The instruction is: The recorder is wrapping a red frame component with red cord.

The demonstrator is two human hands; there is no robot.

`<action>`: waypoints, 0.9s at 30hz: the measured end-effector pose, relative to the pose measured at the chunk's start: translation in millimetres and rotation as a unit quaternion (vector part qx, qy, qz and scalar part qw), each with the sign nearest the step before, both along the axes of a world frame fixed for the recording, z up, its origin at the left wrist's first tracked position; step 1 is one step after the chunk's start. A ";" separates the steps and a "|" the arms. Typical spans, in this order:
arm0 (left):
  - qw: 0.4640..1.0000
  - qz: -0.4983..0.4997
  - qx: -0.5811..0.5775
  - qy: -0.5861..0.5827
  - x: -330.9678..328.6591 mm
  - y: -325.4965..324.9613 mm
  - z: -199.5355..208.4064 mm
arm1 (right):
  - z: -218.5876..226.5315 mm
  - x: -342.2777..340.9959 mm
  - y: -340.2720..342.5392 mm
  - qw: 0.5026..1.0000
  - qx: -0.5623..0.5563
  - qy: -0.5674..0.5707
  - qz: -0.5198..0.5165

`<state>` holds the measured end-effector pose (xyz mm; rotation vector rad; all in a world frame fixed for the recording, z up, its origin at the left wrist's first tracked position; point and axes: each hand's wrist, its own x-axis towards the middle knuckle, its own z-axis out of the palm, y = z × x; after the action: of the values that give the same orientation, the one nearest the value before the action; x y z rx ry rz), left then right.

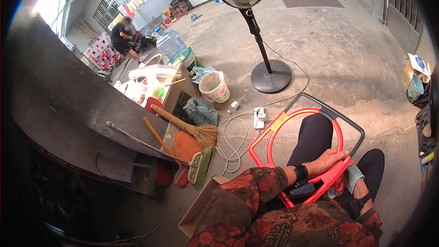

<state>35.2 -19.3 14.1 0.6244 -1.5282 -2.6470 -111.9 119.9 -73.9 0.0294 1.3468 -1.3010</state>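
A dark metal frame (348,122) with rounded corners rests across my lap, wrapped along its inner side with red plastic cord (292,118). My left hand (325,161) lies on the frame's near edge, fingers closed over the woven red cord. My right hand (356,182) sits lower and to the right, partly hidden under the frame, gripping the red cord; a light blue-green wrap covers its fingers. Both wrists carry black straps. My sleeves are red with a flower print.
A standing fan (270,76) is on the concrete floor ahead. A white power strip (259,117) and cables lie left of the frame. Brooms (201,133), a bucket (215,87), bags and a water jug (170,43) crowd the left. A person (122,36) sits far back.
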 end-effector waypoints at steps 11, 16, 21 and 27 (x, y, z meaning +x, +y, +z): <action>1.000 0.005 0.000 -0.001 0.3 0.3 0.5 | -9.5 -2.8 0.3 1.000 -0.011 -0.003 0.012; 1.000 0.004 0.001 -0.001 -0.4 -0.3 -1.1 | -6.2 -1.5 -0.4 1.000 -0.012 0.002 0.009; 1.000 0.004 0.004 0.002 -0.1 -0.2 0.8 | -6.1 -1.6 -0.2 1.000 -0.016 -0.006 0.006; 1.000 0.005 0.004 -0.009 1.3 0.2 3.4 | -0.9 0.6 -0.4 1.000 -0.011 -0.012 -0.011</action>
<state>36.5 -19.1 17.5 0.6553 -1.5163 -2.6489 -111.3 119.5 -74.8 0.0451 1.3147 -1.3304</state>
